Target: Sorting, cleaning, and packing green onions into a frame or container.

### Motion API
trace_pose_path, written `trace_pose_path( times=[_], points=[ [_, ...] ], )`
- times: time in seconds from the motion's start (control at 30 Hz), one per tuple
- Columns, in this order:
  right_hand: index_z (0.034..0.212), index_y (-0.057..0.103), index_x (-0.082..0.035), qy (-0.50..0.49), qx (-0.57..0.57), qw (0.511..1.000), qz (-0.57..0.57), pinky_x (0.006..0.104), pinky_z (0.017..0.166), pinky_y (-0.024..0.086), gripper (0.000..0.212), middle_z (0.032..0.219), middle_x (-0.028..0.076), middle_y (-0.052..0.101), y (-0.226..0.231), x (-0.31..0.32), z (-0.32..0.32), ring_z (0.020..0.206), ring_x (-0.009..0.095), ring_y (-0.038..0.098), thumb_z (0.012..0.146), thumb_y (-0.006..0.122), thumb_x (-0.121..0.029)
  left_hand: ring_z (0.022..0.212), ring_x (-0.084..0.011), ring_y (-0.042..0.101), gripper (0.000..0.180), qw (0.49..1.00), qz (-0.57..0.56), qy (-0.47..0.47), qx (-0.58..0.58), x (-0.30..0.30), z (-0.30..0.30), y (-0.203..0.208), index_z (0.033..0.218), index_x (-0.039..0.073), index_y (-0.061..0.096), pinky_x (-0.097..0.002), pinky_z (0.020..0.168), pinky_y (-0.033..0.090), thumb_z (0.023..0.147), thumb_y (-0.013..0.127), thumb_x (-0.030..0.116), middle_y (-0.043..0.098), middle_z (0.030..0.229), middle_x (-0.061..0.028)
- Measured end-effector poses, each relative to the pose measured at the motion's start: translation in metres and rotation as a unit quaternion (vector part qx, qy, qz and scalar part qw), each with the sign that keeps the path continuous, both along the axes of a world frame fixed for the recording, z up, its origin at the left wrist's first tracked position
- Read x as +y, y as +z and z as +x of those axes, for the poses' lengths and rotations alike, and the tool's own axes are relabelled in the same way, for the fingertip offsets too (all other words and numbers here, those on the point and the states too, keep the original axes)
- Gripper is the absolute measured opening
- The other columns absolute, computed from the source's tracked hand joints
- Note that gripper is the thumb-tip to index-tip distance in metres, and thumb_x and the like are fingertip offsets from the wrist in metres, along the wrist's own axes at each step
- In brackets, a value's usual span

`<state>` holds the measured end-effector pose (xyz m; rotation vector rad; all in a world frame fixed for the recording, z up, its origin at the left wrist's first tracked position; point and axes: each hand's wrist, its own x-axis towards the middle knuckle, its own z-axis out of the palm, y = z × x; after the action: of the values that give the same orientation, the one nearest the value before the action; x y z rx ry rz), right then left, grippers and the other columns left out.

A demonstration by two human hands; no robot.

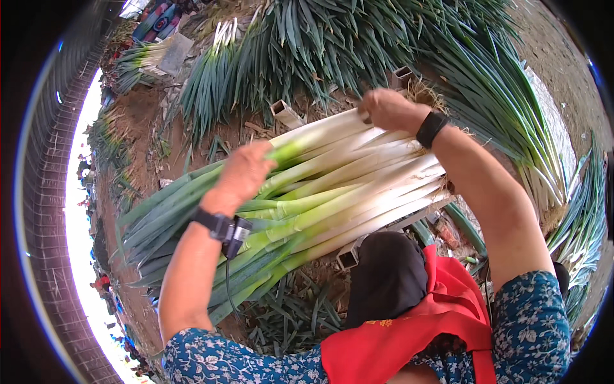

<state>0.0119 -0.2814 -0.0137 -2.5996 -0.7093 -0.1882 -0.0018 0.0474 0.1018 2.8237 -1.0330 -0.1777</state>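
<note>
Red cloth apron, creased and folded, noted nearest the camera at lower centre; floral-print sleeves to either side. Recorded mid-frame: leeks, long and cylindrical, smooth white at the shanks, flat blue-green at the leaves. Laid side by side, long axes slanting from lower left to upper right; leaf ends pointing lower left, white ends upper right. Seen along both edges: square hollow tubing. Left hand over the upper green section, blurred; cannot tell whether gripping. Right hand curled at the white end of the uppermost leek; cannot confirm a hold. Observed across upper centre: dense leafy heap.
</note>
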Motion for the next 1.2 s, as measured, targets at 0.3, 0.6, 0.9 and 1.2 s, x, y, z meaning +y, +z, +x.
trace_pose_path(
  times=[0.3, 0.6, 0.9, 1.2],
  points=[
    [0.087, 0.064, -0.004, -0.028, 0.181, 0.98, -0.077, 0.0448, 0.075, 0.053, 0.011, 0.094, 0.021, 0.065, -0.011, 0.023, -0.003, 0.088, 0.036, 0.065, 0.084, 0.058, -0.013, 0.084, -0.0427, 0.062, 0.017, 0.979, 0.177, -0.059, 0.078, -0.003, 0.02, -0.043, 0.08, 0.001, 0.061, -0.0516, 0.071, 0.05, 0.082, 0.063, 0.018, 0.062, 0.079, -0.0204],
    [0.113, 0.059, -0.001, 0.036, 0.134, 0.987, 0.08, 0.0433, 0.084, 0.05, 0.038, 0.106, 0.018, 0.065, 0.054, 0.021, -0.078, 0.099, 0.037, 0.062, 0.085, 0.07, -0.024, 0.092, -0.0407, 0.066, 0.035, 0.975, 0.192, 0.04, 0.106, -0.042, 0.006, 0.01, 0.11, 0.001, 0.066, -0.0442, 0.084, 0.052, 0.078, 0.066, 0.016, 0.066, 0.097, -0.0273],
    [0.103, 0.058, 0.0, -0.018, -0.007, 0.997, 0.075, 0.0424, 0.075, 0.048, 0.032, 0.087, 0.013, 0.058, 0.04, -0.009, -0.163, 0.086, 0.034, 0.059, 0.078, 0.073, -0.011, 0.123, -0.0341, 0.053, 0.066, 0.973, -0.01, -0.03, 0.228, -0.013, -0.08, 0.065, 0.137, 0.001, 0.047, -0.0417, 0.106, 0.04, 0.082, 0.072, 0.027, 0.056, 0.13, -0.0247],
    [0.105, 0.061, 0.002, 0.034, 0.11, 0.947, 0.3, 0.0386, 0.077, 0.05, 0.027, 0.084, 0.013, 0.063, 0.022, -0.021, -0.132, 0.083, 0.027, 0.063, 0.085, 0.069, -0.014, 0.089, -0.0397, 0.061, 0.041, 0.997, 0.031, -0.021, -0.073, 0.028, -0.104, 0.066, 0.112, 0.001, 0.056, -0.0469, 0.077, 0.049, 0.073, 0.068, -0.001, 0.064, 0.1, -0.0189]
  ],
)
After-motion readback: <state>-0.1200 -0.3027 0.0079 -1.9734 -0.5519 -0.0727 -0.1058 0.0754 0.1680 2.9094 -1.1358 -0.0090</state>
